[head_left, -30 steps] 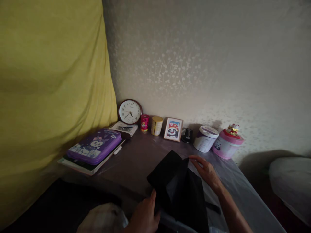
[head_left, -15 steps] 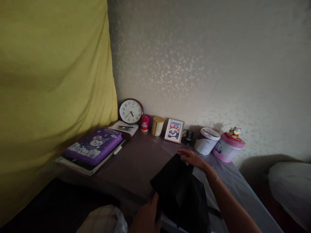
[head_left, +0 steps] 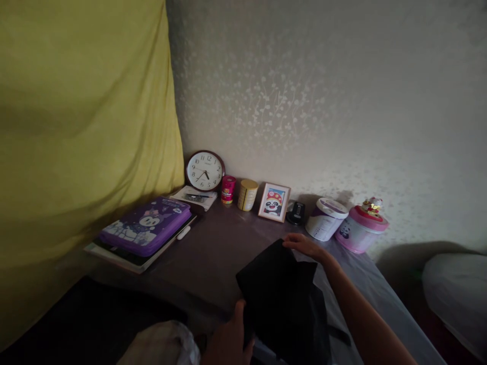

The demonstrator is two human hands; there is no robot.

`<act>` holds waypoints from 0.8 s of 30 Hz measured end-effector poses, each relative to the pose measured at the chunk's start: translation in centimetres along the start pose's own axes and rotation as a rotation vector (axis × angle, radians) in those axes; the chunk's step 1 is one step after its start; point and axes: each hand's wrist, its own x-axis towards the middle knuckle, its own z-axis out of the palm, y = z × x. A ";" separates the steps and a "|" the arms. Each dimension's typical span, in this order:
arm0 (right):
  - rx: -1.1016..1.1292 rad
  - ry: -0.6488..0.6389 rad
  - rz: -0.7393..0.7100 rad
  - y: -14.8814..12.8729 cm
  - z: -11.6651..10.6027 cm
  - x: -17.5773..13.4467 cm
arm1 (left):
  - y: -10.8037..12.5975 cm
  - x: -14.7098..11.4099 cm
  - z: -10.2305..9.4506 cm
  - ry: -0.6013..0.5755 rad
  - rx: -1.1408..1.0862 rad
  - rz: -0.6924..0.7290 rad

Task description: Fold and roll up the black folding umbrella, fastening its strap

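A black cloth bag [head_left: 281, 304] with a loose strap on its right side is held up over the near edge of the table. My right hand [head_left: 302, 244] pinches its top far corner between thumb and fingers. Low in the view, my left hand [head_left: 230, 337] grips the bag's near left edge, thumb upward, with its other fingers partly hidden. The cloth is creased, and a fold stands up near its right side. Whatever lies inside the bag cannot be seen.
Along the wall stand a clock [head_left: 205, 171], a red can [head_left: 228, 190], a yellow tin [head_left: 248, 195], a panda picture frame [head_left: 274, 203], a black object [head_left: 296, 213], a white tub [head_left: 326, 219] and a pink tub [head_left: 359, 233]. A purple case [head_left: 148, 228] lies on books at left.
My right hand has closed on the bag's top corner and shifted slightly right. The bag's upper part is spread wider, with a fold now sticking out to the right.
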 end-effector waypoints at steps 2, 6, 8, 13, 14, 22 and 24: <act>-0.057 0.016 -0.004 0.3 0.4 0.6 | 0.1 0.0 0.1 0.004 0.045 0.000; -0.141 0.029 0.022 0.7 1.4 1.5 | 0.2 -0.1 0.1 0.012 0.126 0.038; -0.183 0.031 0.027 0.7 1.8 1.8 | 0.3 -0.1 -0.1 0.016 0.137 0.086; -0.297 0.014 0.045 0.4 2.6 1.9 | 0.4 -0.1 -0.4 0.002 0.182 0.172; -0.320 0.012 0.049 0.4 2.7 1.8 | 0.4 -0.1 -0.4 0.007 0.190 0.171; -0.521 0.074 -0.003 -2.3 2.9 -0.5 | 0.3 -0.1 -0.1 0.008 0.164 0.160; -0.615 0.082 -0.075 -3.9 3.4 -1.6 | 0.4 -0.2 0.0 0.010 0.176 0.167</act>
